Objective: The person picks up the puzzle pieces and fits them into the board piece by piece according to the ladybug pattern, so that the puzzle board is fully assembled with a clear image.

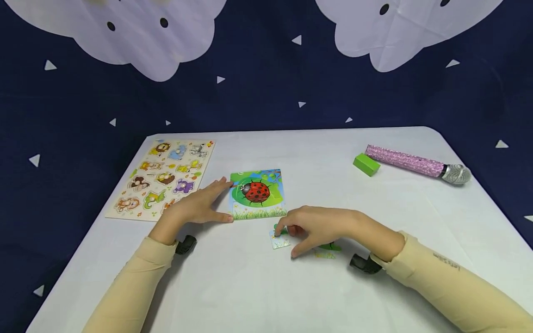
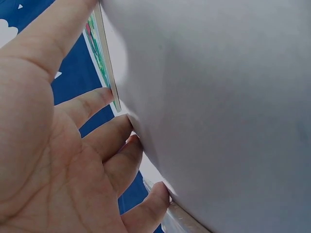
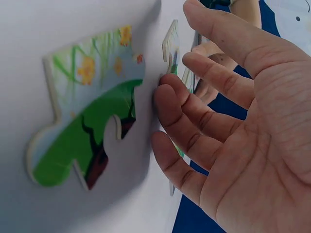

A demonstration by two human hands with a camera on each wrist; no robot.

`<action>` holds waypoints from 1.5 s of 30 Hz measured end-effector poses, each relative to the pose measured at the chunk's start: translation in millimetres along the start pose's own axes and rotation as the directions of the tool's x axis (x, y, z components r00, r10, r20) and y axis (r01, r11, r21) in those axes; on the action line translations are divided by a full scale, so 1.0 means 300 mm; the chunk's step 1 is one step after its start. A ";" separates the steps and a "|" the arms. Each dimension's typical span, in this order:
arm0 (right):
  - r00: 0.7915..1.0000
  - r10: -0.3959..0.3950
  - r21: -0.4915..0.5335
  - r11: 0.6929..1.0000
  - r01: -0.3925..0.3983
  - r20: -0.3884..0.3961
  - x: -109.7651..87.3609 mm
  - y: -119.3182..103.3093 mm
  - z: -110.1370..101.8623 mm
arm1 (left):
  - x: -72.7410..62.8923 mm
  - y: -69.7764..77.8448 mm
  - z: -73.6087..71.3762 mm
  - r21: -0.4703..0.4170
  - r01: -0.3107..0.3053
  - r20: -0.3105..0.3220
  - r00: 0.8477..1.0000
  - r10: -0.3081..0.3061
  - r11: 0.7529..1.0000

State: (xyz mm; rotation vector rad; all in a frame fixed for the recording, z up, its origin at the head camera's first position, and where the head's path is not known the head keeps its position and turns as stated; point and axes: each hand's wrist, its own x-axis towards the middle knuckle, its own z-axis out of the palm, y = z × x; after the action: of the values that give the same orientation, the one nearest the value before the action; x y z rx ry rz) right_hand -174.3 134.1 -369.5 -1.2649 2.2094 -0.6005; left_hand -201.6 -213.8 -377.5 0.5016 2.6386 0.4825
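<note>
My left hand [image 1: 195,206] rests at the left side of a square ladybug puzzle board [image 1: 256,192], thumb by its lower left corner and fingers by its upper left. In the left wrist view those fingers lie along the board's edge [image 2: 111,68]. Over the white table, my right hand [image 1: 318,224] reaches down with loosely bent fingers, its index fingertip on a small jigsaw piece [image 1: 281,242] with pale blue and grass on it. A second piece [image 1: 326,252], green with yellow flowers, lies partly hidden under that hand; the right wrist view shows this flowered piece [image 3: 92,107] flat on the table.
An animal peg puzzle [image 1: 166,178] lies at the left, close beside the left hand. Toward the back right are a green block [image 1: 366,164] and a pink glittery microphone [image 1: 410,161]. A dark blue patterned curtain [image 1: 266,92] hangs behind the table [image 1: 250,296].
</note>
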 end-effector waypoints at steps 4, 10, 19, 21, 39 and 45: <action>1.000 0.002 -0.005 1.000 -0.002 0.005 0.002 -0.006 0.013 | -0.002 -0.006 -0.002 -0.003 -0.001 -0.002 1.000 0.001 1.000; 1.000 0.003 -0.003 1.000 -0.003 0.024 0.001 -0.014 0.031 | 0.002 -0.008 -0.002 -0.006 -0.005 -0.003 1.000 0.005 1.000; 1.000 -0.002 -0.001 1.000 0.002 0.030 0.002 -0.024 0.036 | 0.003 -0.004 -0.003 -0.008 0.000 0.000 1.000 0.000 1.000; 1.000 -0.007 0.002 1.000 0.007 0.028 0.001 -0.025 0.035 | 0.004 -0.003 -0.004 -0.010 0.000 0.000 1.000 0.000 1.000; 0.999 -0.054 -0.059 0.997 0.054 0.003 0.020 -0.003 0.033 | -0.005 0.005 -0.006 -0.012 -0.009 0.002 1.000 0.009 1.000; 0.999 -0.039 -0.055 0.998 0.038 -0.013 0.018 0.000 0.030 | -0.003 -0.002 -0.003 -0.005 -0.006 0.000 1.000 0.006 1.000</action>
State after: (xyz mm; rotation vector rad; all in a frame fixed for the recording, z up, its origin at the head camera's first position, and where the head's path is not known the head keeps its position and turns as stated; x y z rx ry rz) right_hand -170.8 128.2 -377.5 -1.3373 2.2319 -0.5689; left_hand -201.3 -215.0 -376.6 0.5077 2.6365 0.4904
